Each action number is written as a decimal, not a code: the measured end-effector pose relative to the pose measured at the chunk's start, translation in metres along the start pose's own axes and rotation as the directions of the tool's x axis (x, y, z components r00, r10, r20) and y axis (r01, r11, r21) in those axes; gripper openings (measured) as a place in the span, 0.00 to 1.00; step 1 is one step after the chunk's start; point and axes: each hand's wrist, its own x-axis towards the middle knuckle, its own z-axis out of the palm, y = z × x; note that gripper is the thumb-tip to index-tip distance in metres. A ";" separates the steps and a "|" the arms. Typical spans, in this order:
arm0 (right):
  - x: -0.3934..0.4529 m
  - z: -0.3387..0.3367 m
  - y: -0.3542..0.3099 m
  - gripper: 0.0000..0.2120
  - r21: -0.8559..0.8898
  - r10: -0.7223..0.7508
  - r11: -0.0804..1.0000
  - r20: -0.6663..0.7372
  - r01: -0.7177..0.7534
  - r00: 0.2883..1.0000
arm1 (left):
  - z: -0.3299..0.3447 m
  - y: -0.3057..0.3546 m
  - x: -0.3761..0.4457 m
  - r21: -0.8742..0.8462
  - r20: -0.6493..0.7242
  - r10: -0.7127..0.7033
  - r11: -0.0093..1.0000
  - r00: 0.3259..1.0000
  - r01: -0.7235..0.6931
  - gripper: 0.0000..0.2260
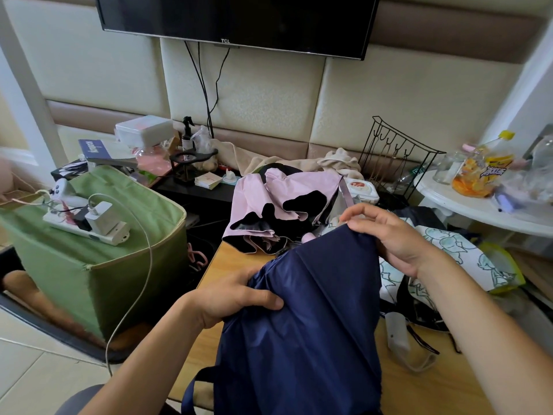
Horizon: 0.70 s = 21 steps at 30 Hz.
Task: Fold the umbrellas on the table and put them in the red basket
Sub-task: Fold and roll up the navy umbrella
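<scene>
While a person sits at a light wooden worktop (419, 384), both hands work a navy blue fabric umbrella (302, 319) held over the worktop's near edge. The left hand (236, 295) grips a bunched fold on the canopy's left side, thumb curled over the cloth. The right hand (386, 235) pinches the canopy's upper edge, fingers bent tightly around the fabric. A navy strap (191, 387) loops down at the near left. Just beyond, a pink umbrella with a black lining (278, 205) lies crumpled and half open at the worktop's far end. To the right, partly under the right forearm, rests a white umbrella printed with pale green figures (449, 250), its white handle (396, 333) near the navy canopy. A green fabric storage box (104, 265) stands to the left, carrying a white power strip (86, 226). A black television (239, 19) hangs on the far wall.
</scene>
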 end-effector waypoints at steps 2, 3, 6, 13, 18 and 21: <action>0.000 -0.005 -0.002 0.06 0.002 0.018 1.000 0.104 -0.018 0.994 | -0.002 0.001 -0.001 0.003 0.002 0.001 1.000 1.000 -0.001 0.22; 0.000 -0.008 -0.001 0.09 -0.045 0.042 0.998 0.149 -0.036 0.988 | -0.003 0.001 -0.002 0.002 0.002 0.001 1.000 1.000 -0.001 0.21; 0.003 -0.014 -0.001 0.10 -0.182 0.105 0.980 0.135 -0.079 0.985 | -0.005 0.002 -0.003 -0.002 -0.003 -0.007 1.000 1.000 0.007 0.22; 0.007 -0.020 -0.018 0.22 -0.486 0.332 0.861 0.311 -0.152 0.891 | -0.008 0.004 -0.005 0.074 0.057 -0.025 0.997 0.998 0.021 0.22; 0.005 -0.022 -0.026 0.09 -0.600 0.382 0.795 0.378 -0.091 0.843 | -0.009 0.007 -0.006 0.058 0.085 -0.018 0.998 0.996 0.013 0.22; 0.005 -0.027 -0.024 0.09 -0.367 0.300 0.919 0.421 -0.142 0.856 | -0.009 0.006 -0.006 0.049 0.083 -0.021 0.999 0.996 0.017 0.22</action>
